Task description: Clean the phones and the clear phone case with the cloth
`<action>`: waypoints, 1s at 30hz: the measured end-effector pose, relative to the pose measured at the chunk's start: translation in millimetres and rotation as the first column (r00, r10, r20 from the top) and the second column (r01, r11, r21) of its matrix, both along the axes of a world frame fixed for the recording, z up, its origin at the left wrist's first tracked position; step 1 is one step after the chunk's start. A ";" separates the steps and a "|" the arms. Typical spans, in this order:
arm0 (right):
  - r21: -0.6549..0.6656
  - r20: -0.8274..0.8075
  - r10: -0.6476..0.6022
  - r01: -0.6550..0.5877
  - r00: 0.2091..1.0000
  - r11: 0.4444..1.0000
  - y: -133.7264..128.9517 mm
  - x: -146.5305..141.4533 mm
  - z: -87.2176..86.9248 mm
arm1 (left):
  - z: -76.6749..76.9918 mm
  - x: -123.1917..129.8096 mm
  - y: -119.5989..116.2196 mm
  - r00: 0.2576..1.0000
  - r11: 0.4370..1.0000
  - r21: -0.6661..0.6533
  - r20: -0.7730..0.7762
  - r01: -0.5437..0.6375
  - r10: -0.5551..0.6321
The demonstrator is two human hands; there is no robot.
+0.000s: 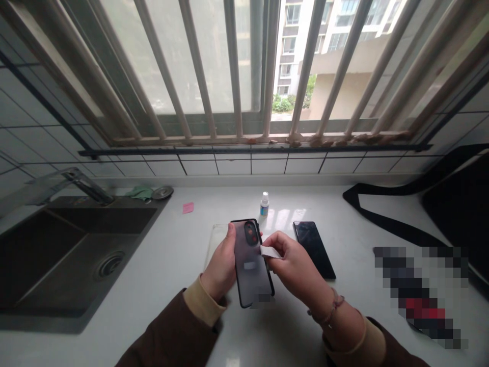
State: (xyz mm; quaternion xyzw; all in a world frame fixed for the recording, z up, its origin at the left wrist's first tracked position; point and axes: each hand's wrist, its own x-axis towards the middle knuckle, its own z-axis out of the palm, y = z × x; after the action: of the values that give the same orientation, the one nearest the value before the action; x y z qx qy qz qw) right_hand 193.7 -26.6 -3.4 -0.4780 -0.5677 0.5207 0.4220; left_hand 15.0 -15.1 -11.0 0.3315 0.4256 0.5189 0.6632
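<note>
Smooth, rounded phone case [249, 275] in hands [222, 262]

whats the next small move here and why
Probably slide the white cloth down the phone case's side edge: the right hand pinches it at that edge, beside the camera cutout, while the left hand grips the opposite side.

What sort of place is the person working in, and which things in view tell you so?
Probably a kitchen: a dark sink with a metal faucet is set into the white counter, below a tiled wall.
</note>
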 end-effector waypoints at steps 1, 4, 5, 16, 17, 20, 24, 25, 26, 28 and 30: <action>0.017 0.039 -0.034 0.033 0.999 0.999 0.1 1.6 1.2 | -1.6 -0.5 1.1 0.999 0.999 0.030 -0.037 -0.036 0.037; 0.184 0.206 -0.222 0.185 0.953 0.965 0.6 7.8 3.9 | -4.3 -0.2 2.5 0.971 0.984 0.125 -0.190 -0.124 0.146; 0.277 0.262 -0.289 0.215 0.921 0.937 0.2 9.4 4.2 | -4.1 0.9 1.8 0.965 0.984 0.136 -0.218 -0.116 0.144; 0.518 0.165 -0.004 -0.083 0.986 0.851 -21.4 -8.9 5.7 | 2.4 11.6 -10.3 0.995 0.999 0.023 0.094 0.028 -0.030; 0.454 0.094 0.058 -0.095 0.994 0.886 -21.3 -10.5 6.6 | 4.0 11.3 -10.2 0.988 0.998 -0.043 0.151 0.045 -0.038; 0.219 -0.128 0.121 -0.091 0.984 0.971 -16.8 -10.9 10.1 | 12.2 10.9 -10.1 0.954 0.980 -0.155 0.291 0.128 -0.078; 0.080 -0.076 -0.107 0.113 0.991 0.990 -6.4 1.5 16.8 | 22.0 11.4 -10.1 0.933 0.969 -0.178 0.345 0.170 -0.101; 0.120 -0.014 -0.199 0.200 0.980 0.972 -4.4 5.5 18.3 | 22.4 11.7 -10.4 0.931 0.967 -0.177 0.347 0.181 -0.111; 0.196 0.041 -0.291 0.278 0.956 0.941 -2.8 9.0 19.4 | 22.0 12.0 -11.2 0.928 0.967 -0.165 0.349 0.197 -0.130; 0.402 0.100 -0.427 0.356 0.899 0.844 -1.5 13.0 20.0 | 19.0 12.9 -14.0 0.920 0.966 -0.107 0.345 0.236 -0.186; 0.570 0.121 -0.458 0.316 0.880 0.758 -2.1 12.5 17.6 | 15.2 14.3 -18.6 0.911 0.954 -0.059 0.319 0.294 -0.261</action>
State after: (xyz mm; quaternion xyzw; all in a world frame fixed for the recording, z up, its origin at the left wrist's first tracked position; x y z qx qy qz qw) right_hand 206.2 -28.7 14.2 -0.5113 -0.6266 0.1767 0.5610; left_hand 29.3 -33.6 4.2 0.2681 0.2923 0.4415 0.8048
